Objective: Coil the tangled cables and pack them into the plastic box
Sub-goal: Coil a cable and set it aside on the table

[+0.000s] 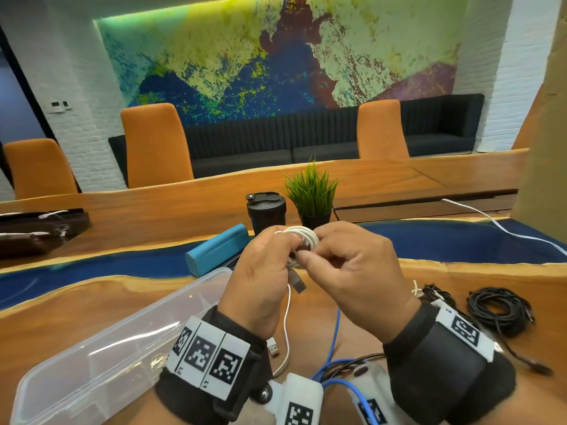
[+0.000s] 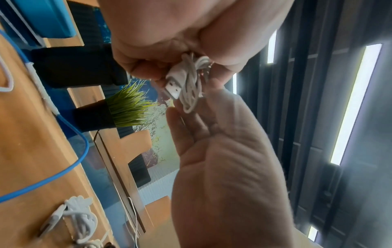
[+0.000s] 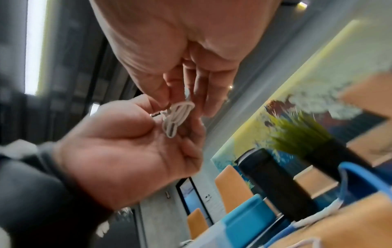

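A white cable coil (image 1: 302,237) is held up above the wooden table (image 1: 92,305), between both hands. My left hand (image 1: 267,271) grips the coil in curled fingers, and the cable's USB plug (image 1: 298,283) sticks out below that hand. My right hand (image 1: 346,265) pinches the coil's right side. In the left wrist view the coil (image 2: 192,87) and plug (image 2: 173,84) hang from the left hand (image 2: 169,42), with the right hand (image 2: 222,167) below. A loose white tail (image 1: 287,326) drops to the table. The clear plastic box (image 1: 196,289) lies at the lower left.
A coiled black cable (image 1: 500,311) lies on the table to the right. Under my wrists sit a blue cable (image 1: 336,338) and a loose USB plug (image 1: 272,346). Behind my hands stand a blue case (image 1: 217,253), a black cup (image 1: 266,211) and a potted plant (image 1: 311,194).
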A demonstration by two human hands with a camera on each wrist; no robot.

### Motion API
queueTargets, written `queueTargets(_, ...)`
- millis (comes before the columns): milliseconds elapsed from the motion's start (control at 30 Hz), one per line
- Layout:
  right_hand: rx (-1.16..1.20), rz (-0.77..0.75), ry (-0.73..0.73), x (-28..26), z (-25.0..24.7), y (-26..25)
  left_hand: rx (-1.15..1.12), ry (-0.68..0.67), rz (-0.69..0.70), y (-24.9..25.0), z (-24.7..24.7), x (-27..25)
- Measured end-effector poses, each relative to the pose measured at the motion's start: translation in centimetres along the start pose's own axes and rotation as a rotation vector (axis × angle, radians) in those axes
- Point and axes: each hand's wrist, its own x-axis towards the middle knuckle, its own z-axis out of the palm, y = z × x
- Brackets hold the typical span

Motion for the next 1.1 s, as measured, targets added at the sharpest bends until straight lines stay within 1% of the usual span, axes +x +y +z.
queueTargets(100, 0.101, 0.190, 0.046, 0.2, -0.3, -0.5, 0.002, -0.010, 0.014, 0.2, -0.1, 0.1)
queueTargets(200, 0.153, 0.250, -0.002, 0.5, -0.7, -0.6, -0.010, 0.001, -0.014, 0.0, 0.0, 0.1)
queueTargets(267, 0.311, 0.303, -0.058, 0.7, -1.1, -0.5, -0.062, 0.007, -0.053, -0.1, -0.1, 0.2)
queueTargets(367, 0.598, 0.451, -0.119, 1.1, -1.7, -0.4, -0.161, -0.016, -0.139, 0.1, -0.3, 0.1)
queueTargets(400, 0.658, 0.490, -0.137, 1.1, -1.8, -0.3, -0.194, -0.028, -0.179, 0.3, -0.2, 0.1)
queueTargets(467, 0.665, 0.507, -0.156, 1.2, -1.9, -0.2, -0.243, -0.045, -0.244, 0.2, -0.1, 0.1)
queueTargets(533, 0.573, 0.451, -0.148, 1.2, -1.9, -0.2, -0.258, -0.020, -0.269, 0.0, -0.1, 0.2)
queueTargets(633, 0.395, 0.300, -0.151, 1.3, -2.2, -0.6, -0.190, 0.008, -0.231, -0.3, -0.3, 0.3)
queueTargets(733, 0.043, 0.130, -0.156, 1.1, -2.3, -0.8, -0.094, -0.020, -0.173, -0.7, 0.1, 0.0)
queueTargets(800, -0.104, 0.044, -0.133, 1.1, -2.4, -0.7, -0.085, -0.058, -0.183, -0.7, 0.5, -0.3)
queueTargets(900, -0.192, -0.059, -0.171, 1.4, -2.8, -0.6, -0.165, -0.102, -0.272, -0.2, 0.7, -0.4)
queueTargets(967, -0.201, -0.117, -0.209, 1.6, -3.2, -0.4, -0.203, -0.141, -0.338, 0.1, 0.6, -0.4)
queueTargets(1033, -0.164, -0.134, -0.205, 1.7, -3.6, -0.1, -0.161, -0.176, -0.324, 0.2, 0.4, -0.4)
queueTargets(1100, -0.140, -0.136, -0.183, 1.7, -3.6, 0.2, -0.104, -0.210, -0.272, 0.5, 0.0, -0.4)
